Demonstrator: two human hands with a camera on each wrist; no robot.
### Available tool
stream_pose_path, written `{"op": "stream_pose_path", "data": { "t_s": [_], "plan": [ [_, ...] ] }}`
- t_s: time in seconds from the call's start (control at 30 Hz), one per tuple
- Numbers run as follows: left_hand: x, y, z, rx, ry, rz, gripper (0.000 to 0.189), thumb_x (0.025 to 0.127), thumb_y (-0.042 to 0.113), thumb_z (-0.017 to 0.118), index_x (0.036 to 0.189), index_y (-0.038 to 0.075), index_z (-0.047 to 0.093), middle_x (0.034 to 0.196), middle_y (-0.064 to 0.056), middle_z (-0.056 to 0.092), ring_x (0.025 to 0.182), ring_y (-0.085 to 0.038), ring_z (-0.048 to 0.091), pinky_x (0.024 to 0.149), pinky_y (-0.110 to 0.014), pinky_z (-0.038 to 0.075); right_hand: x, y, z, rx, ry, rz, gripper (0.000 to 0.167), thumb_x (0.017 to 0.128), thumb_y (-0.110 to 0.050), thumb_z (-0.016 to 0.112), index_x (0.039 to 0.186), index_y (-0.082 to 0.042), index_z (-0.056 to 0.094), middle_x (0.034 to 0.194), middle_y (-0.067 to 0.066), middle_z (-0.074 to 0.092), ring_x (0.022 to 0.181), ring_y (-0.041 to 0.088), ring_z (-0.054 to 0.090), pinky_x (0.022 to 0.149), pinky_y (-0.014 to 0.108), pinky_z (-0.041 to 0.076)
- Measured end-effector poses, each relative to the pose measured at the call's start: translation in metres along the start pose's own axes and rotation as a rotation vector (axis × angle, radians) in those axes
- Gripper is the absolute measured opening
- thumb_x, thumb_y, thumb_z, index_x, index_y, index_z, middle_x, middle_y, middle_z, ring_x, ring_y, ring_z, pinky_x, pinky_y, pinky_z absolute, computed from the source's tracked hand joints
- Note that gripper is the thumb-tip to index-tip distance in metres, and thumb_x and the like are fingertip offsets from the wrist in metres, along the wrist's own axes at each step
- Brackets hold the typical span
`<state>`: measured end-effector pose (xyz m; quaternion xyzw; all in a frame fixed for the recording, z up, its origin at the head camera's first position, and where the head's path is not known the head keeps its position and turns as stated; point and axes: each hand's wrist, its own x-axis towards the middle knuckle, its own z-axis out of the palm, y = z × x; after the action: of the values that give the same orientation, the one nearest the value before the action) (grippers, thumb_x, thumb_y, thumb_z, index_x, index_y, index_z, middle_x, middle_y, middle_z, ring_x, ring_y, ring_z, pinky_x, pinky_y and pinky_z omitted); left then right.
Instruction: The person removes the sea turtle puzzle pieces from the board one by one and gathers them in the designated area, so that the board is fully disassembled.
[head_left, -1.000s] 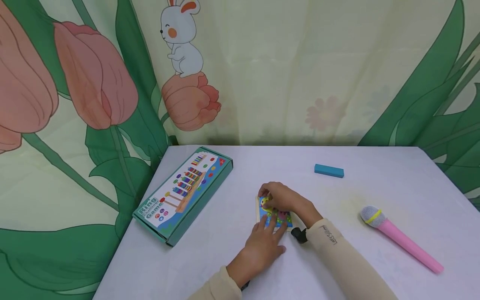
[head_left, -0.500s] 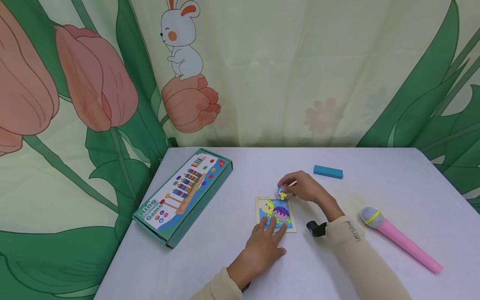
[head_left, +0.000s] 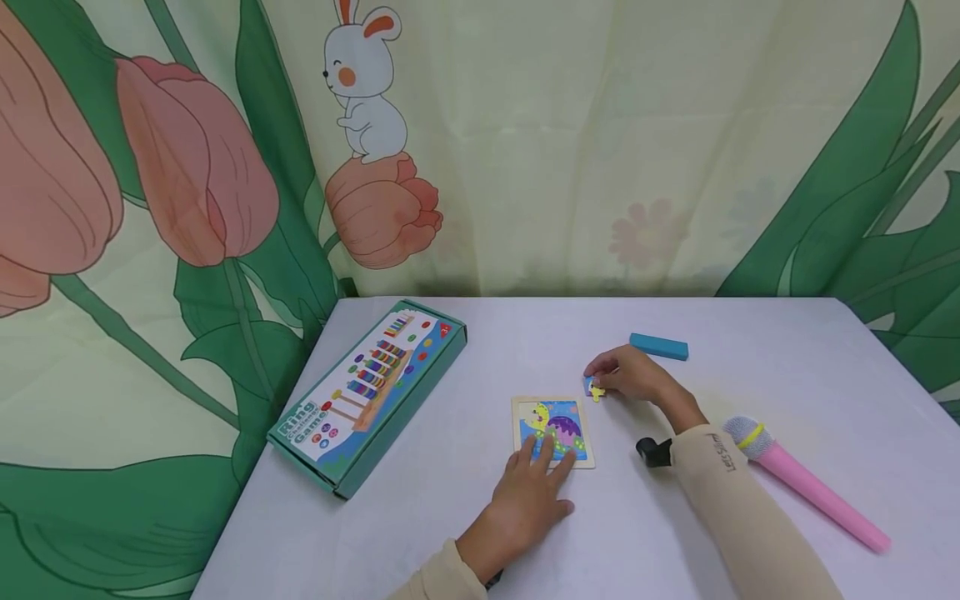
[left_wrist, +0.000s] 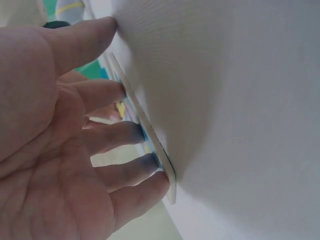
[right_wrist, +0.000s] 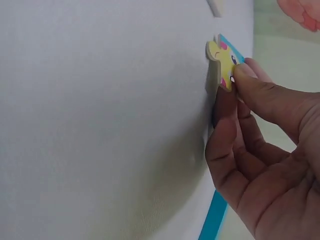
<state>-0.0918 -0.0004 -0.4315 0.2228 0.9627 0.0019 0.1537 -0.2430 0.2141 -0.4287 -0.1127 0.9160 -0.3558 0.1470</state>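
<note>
A small square jigsaw puzzle (head_left: 566,423) with a pale wooden frame lies on the white table, showing a yellow and purple cartoon picture. My left hand (head_left: 517,508) rests its spread, fairly straight fingertips on the puzzle's near part, covering some of it. In the left wrist view those fingertips touch along the board's edge (left_wrist: 145,122). To the right of the board, my right hand (head_left: 633,375) pinches a yellow and blue puzzle piece (head_left: 596,390) between thumb and fingers. The right wrist view shows this piece (right_wrist: 226,65) tilted, close to the table; contact is unclear.
A green ring game box (head_left: 367,392) lies at the left. Just behind my right hand is a blue block (head_left: 658,347). A pink toy microphone (head_left: 817,492) lies at the right, partly behind the right sleeve (head_left: 742,500). A printed curtain (head_left: 540,150) hangs behind the table.
My right hand has moved from the puzzle to the right, carrying the puzzle piece off the board toward the blue block. My left hand has stayed on the board.
</note>
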Motion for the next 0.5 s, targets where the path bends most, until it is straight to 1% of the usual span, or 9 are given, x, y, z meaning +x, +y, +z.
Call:
{"op": "stream_pose_path", "data": {
  "t_s": [0.1,0.27,0.37,0.5],
  "plan": [
    [-0.0001,0.0003,0.0005,-0.012,0.001,0.0,0.069,0.098,0.051,0.065,0.159,0.033,0.039,0.165,-0.002,0.033,0.152,-0.03,0.028,0.118,-0.041,0.034,0.0021,0.003,0.0027,-0.032,0.0,-0.032,0.015,0.098,0.0,0.066,0.11,0.0,0.076,0.102,0.011,0.073,0.091,0.024,0.06,0.082,0.037,0.054],
    [-0.0002,0.0005,0.001,-0.012,-0.004,0.003,0.069,0.097,0.051,0.065,0.159,0.033,0.039,0.165,-0.002,0.033,0.152,-0.03,0.028,0.118,-0.041,0.034,0.0034,0.0076,0.0083,-0.04,-0.008,-0.023,0.017,0.098,0.001,0.065,0.111,0.0,0.075,0.108,0.012,0.073,0.097,0.026,0.062,0.091,0.044,0.054],
    [0.0,0.0004,0.0005,0.002,-0.003,0.005,0.07,0.097,0.052,0.065,0.159,0.033,0.039,0.165,-0.002,0.032,0.152,-0.03,0.028,0.117,-0.041,0.035,0.0041,0.0083,0.0098,-0.053,0.013,-0.013,0.017,0.098,-0.001,0.067,0.112,-0.001,0.076,0.109,0.012,0.072,0.098,0.027,0.061,0.091,0.045,0.054],
    [0.0005,-0.0001,0.0005,0.016,0.002,0.004,0.07,0.097,0.052,0.065,0.159,0.033,0.039,0.165,-0.002,0.033,0.151,-0.03,0.029,0.117,-0.04,0.035,0.0055,0.0067,0.0102,-0.081,0.035,-0.011,0.018,0.097,-0.003,0.068,0.113,-0.003,0.077,0.108,0.011,0.071,0.096,0.026,0.058,0.087,0.041,0.053]
  ]
}}
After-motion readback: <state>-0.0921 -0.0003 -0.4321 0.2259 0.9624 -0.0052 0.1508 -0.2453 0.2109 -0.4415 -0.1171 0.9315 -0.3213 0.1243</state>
